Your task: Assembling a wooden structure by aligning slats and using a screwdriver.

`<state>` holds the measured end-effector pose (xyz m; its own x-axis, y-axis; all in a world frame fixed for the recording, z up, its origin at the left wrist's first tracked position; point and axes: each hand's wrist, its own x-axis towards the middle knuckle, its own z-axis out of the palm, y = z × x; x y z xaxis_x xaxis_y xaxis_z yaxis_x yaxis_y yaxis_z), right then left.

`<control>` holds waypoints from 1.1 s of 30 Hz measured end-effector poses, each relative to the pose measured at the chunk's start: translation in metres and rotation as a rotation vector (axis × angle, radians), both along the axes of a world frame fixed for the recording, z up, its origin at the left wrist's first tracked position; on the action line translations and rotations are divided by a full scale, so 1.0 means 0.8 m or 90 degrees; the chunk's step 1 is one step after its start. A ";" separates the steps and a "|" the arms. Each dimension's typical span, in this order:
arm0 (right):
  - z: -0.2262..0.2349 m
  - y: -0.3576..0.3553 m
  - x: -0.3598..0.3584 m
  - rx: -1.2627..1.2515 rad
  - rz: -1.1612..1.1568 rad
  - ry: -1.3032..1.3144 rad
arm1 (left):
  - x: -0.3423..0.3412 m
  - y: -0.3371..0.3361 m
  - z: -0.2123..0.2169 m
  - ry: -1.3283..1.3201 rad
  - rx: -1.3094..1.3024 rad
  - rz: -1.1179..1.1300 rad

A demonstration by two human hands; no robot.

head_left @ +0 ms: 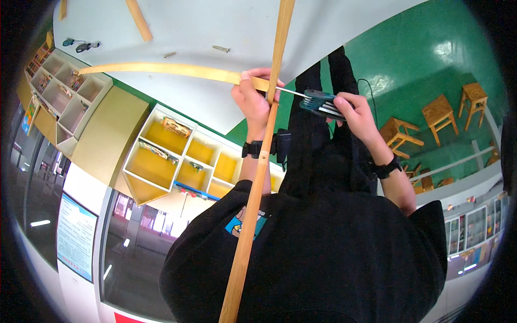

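Note:
My left hand [252, 101] is closed around the spot where two wooden strips meet. One long strip [250, 215] runs past my chest and up over the table edge. The other strip [161, 68] reaches out to the left from that crossing, over the white table [177, 99]. In my right hand [356, 117] is a dark green folding screwdriver set [321, 103] with one thin metal shaft swung out. The shaft points left, and its tip meets the long strip at the joint, beside my left fingers. Whether a screw sits there is too small to tell.
On the table lie two screws [221, 49], two small screwdrivers [87, 47] and another wooden strip [139, 20]. Wooden stools [439, 113] stand on the green floor [398, 48] at right. White-framed shelves [177, 156] with yellow backs line the left.

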<state>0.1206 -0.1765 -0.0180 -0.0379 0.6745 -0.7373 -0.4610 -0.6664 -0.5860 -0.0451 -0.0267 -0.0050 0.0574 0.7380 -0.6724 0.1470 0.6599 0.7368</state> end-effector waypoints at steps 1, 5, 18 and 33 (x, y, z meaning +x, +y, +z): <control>0.002 0.003 0.000 0.002 0.001 0.003 | -0.003 0.001 0.003 0.004 0.004 -0.003; 0.006 0.003 0.006 -0.059 0.004 0.067 | 0.003 -0.003 0.001 -0.001 0.019 -0.013; 0.017 -0.021 0.036 0.027 -0.077 -0.069 | -0.030 0.004 0.000 0.006 0.029 0.030; 0.199 0.179 -0.097 0.377 -0.403 0.143 | -0.098 -0.017 -0.012 0.023 -0.185 0.173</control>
<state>0.0429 -0.0330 0.1410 0.3696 0.8854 -0.2819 -0.7849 0.1351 -0.6047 -0.1234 -0.0405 -0.0146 -0.1412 0.5014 -0.8536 -0.0394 0.8587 0.5109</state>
